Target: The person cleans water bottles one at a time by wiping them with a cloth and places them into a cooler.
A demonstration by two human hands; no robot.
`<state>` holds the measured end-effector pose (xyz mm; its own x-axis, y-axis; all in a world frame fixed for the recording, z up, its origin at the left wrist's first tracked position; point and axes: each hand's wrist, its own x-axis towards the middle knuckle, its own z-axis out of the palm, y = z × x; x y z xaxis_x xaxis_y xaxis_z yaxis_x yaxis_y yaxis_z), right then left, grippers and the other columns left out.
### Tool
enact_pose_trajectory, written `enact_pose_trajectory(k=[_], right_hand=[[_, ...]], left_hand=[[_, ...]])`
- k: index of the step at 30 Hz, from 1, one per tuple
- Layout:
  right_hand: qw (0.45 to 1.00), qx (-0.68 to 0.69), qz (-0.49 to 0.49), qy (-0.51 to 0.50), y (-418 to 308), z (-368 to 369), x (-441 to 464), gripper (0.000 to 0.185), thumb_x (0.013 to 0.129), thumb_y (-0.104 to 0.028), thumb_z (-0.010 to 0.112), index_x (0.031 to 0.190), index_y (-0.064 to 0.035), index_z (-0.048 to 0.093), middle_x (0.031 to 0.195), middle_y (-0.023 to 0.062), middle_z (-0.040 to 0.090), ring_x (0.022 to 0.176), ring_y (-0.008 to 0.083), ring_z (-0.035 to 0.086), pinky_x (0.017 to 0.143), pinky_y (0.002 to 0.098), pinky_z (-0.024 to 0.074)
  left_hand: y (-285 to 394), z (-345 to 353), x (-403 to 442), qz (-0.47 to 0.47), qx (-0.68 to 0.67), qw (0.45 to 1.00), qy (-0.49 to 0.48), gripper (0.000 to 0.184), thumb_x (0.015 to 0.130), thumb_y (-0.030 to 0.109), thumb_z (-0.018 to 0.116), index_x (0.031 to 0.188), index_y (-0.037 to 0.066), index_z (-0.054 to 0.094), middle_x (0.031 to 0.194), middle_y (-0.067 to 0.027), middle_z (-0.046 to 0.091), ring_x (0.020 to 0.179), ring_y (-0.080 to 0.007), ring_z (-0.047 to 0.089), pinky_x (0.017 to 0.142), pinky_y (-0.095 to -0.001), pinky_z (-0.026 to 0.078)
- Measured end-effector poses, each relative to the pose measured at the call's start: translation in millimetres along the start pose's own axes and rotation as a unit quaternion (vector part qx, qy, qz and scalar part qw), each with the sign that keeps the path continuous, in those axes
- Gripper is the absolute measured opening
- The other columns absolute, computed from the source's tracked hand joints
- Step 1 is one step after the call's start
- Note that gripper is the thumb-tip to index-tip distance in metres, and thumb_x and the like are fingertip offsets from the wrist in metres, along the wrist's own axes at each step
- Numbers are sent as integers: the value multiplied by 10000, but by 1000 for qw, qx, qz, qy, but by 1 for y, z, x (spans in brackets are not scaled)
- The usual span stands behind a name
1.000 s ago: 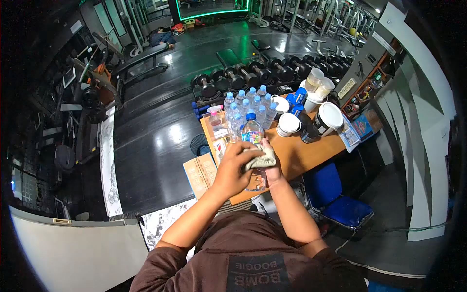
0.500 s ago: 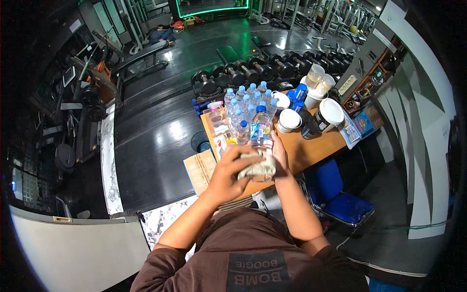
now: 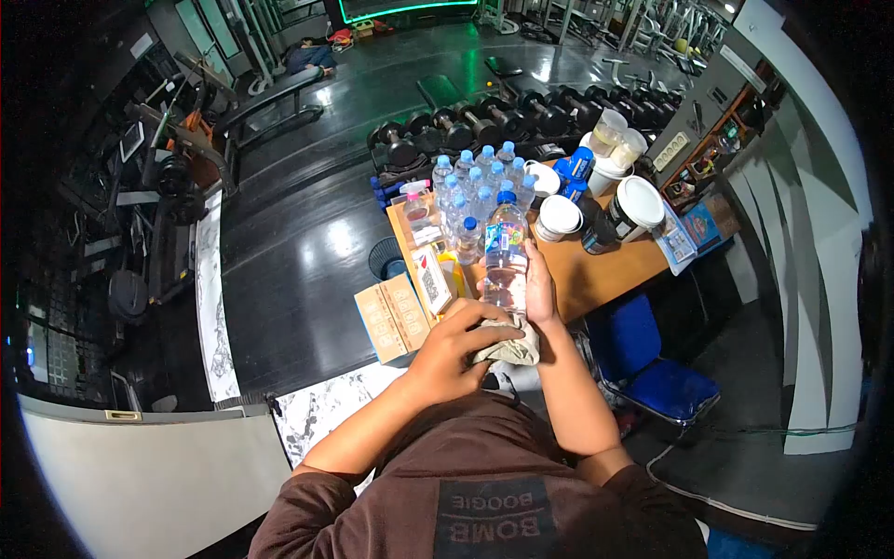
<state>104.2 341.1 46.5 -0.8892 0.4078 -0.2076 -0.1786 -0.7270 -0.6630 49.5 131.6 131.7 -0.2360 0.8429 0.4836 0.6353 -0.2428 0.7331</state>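
A large clear water bottle [image 3: 506,256] with a blue cap and a colourful label rests in my right hand [image 3: 542,291], whose fingers pass behind it. My left hand [image 3: 458,349] is closed on a pale crumpled cloth [image 3: 512,342], which it presses against the bottle's bottom end. Just beyond the bottle, several smaller blue-capped bottles [image 3: 480,194] stand grouped on the wooden table [image 3: 596,279].
White tubs [image 3: 559,216] and a larger lidded bucket [image 3: 639,205] stand on the table's right part. A cardboard box [image 3: 392,319] is at its left edge, near a dark basket [image 3: 386,258]. A blue chair [image 3: 652,368] stands right. Far off, a person [image 3: 310,58] lies low.
The cloth has moved from the bottle's middle down to its bottom end, with my left hand. The bottle's label and upper part now show more fully.
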Motion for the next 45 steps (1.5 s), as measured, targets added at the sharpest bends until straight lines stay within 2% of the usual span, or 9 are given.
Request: enact_pose_trajectory(k=[2, 6, 12, 19, 23, 26, 33, 35, 45], right_hand=[[995, 22, 15, -100, 2, -11, 3, 624, 1076, -580, 410, 1298, -25, 587, 1073, 170, 732, 898, 311, 749, 826, 438, 624], [991, 112, 28, -67, 4, 24, -12, 542, 1083, -524, 442, 1332, -63, 583, 1155, 152, 709, 1095, 284, 705, 1013, 466, 551], [992, 107, 55, -23, 5, 15, -1, 583, 1058, -546, 493, 1340, -41, 570, 1110, 174, 731, 1011, 301, 736, 948, 439, 593], [1000, -7, 19, 8, -1, 10, -7, 702, 1064, -629, 376, 1254, 0, 622, 999, 159, 730, 764, 307, 755, 627, 452, 645], [998, 1, 15, -68, 8, -9, 4, 673, 1078, -598, 378, 1283, -1, 612, 1065, 164, 726, 883, 302, 756, 748, 468, 646], [988, 111, 34, -102, 16, 1, 1, 594, 1102, -523, 400, 1345, -11, 579, 1187, 159, 707, 1145, 288, 690, 1051, 457, 530], [996, 83, -27, 19, 24, 6, 5, 451, 1099, -471, 474, 1426, -162, 483, 1082, 105, 682, 961, 229, 724, 780, 415, 628], [998, 10, -13, -64, 15, -8, 4, 465, 1095, -495, 477, 1428, -171, 481, 1059, 120, 696, 908, 255, 739, 732, 435, 640], [999, 6, -16, -28, -2, 29, -20, 645, 1031, -574, 582, 1419, -64, 501, 1101, 140, 716, 936, 257, 740, 774, 397, 637]], left_hand=[[-4, 2, -1, -1, 8, 999, 32, 619, 618, -137, 667, 1175, 110, 776, 1192, -107, 664, 1125, -330, 604, 986, -413, 484], [-11, -5, 18, -21, 53, 992, 112, 620, 627, -138, 702, 1191, 108, 777, 1192, -111, 678, 1135, -314, 610, 984, -408, 482], [-15, 9, 20, -21, 80, 992, 91, 577, 648, -105, 730, 1185, 105, 758, 1194, -111, 654, 1138, -342, 603, 996, -428, 468], [2, 0, -5, -11, -27, 999, -36, 590, 646, -105, 658, 1187, 100, 775, 1204, -123, 662, 1142, -337, 611, 1009, -421, 469], [-5, -7, 3, -9, 9, 1000, 26, 612, 631, -132, 660, 1181, 106, 787, 1196, -119, 675, 1139, -329, 613, 1010, -406, 467], [-15, -7, 16, -26, 44, 995, 86, 634, 633, -148, 688, 1205, 112, 774, 1201, -113, 666, 1133, -327, 614, 998, -404, 474], [-16, 12, -3, -37, 67, 993, 88, 624, 644, -133, 721, 1216, 116, 752, 1213, -124, 648, 1175, -329, 596, 1019, -421, 459], [-9, 8, -10, -23, 17, 999, 17, 634, 631, -138, 697, 1213, 105, 755, 1216, -129, 647, 1180, -334, 599, 1047, -430, 453], [-13, -14, -17, -98, -148, 980, 89, 470, 771, -88, 781, 1219, 54, 753, 1236, -116, 639, 1207, -268, 608, 1053, -347, 451]])
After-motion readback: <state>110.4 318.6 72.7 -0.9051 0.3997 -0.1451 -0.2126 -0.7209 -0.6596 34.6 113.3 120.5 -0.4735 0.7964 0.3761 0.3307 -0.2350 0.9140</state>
